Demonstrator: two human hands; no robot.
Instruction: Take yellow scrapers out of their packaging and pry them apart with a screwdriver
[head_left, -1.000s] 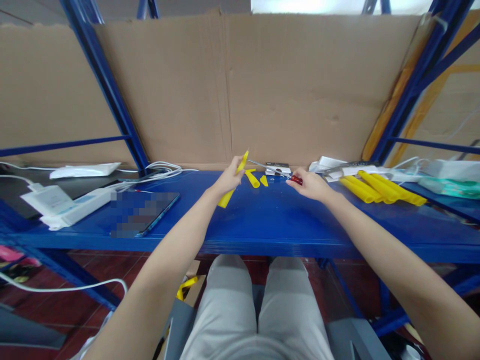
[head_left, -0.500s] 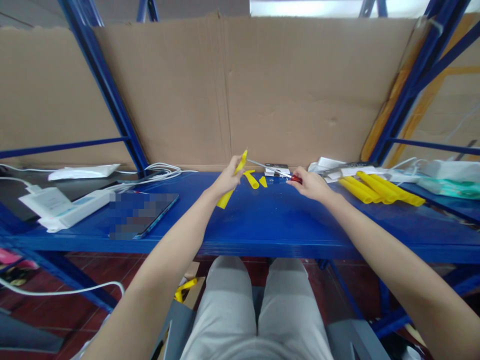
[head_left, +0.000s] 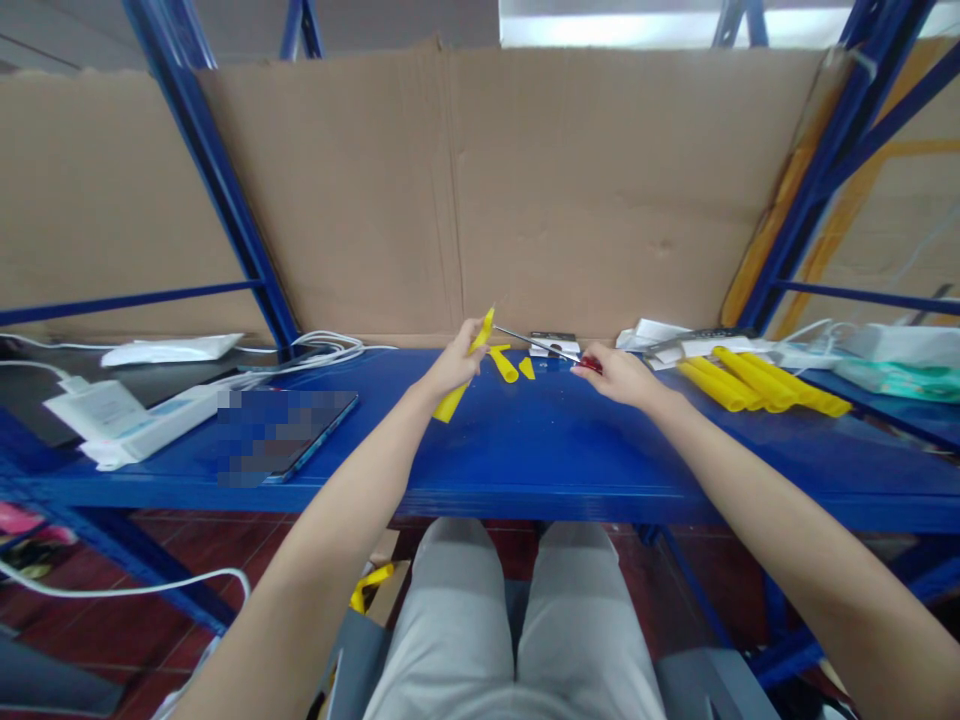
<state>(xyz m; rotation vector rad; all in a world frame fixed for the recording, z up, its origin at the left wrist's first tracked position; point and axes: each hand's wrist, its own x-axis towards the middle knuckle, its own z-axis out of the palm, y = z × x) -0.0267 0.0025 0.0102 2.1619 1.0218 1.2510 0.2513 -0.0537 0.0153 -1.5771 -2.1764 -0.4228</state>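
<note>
My left hand (head_left: pixel 454 364) is closed around a flattened yellow plastic tube (head_left: pixel 450 403), held at a slant above the blue tabletop. The tube's thin upper end sticks up past my fingers. My right hand (head_left: pixel 621 377) grips a screwdriver with a red handle (head_left: pixel 591 366). Its long metal shaft (head_left: pixel 534 343) points left, the tip close to the upper end of the tube; contact cannot be made out. Between my hands, a yellow tube piece (head_left: pixel 505 366) and a small yellow scrap (head_left: pixel 527 369) lie on the table.
Several yellow tubes (head_left: pixel 757 380) lie side by side at the right. A small black-and-white box (head_left: pixel 553 346) stands behind the scraps. To the left are a tablet (head_left: pixel 319 425), a white power strip (head_left: pixel 172 420) and coiled cables (head_left: pixel 330 345). A cardboard sheet (head_left: pixel 562 190) closes the back.
The whole view has shifted down slightly. Both hands keep their grips, and the screwdriver's tip stays near the top of the yellow tube.
</note>
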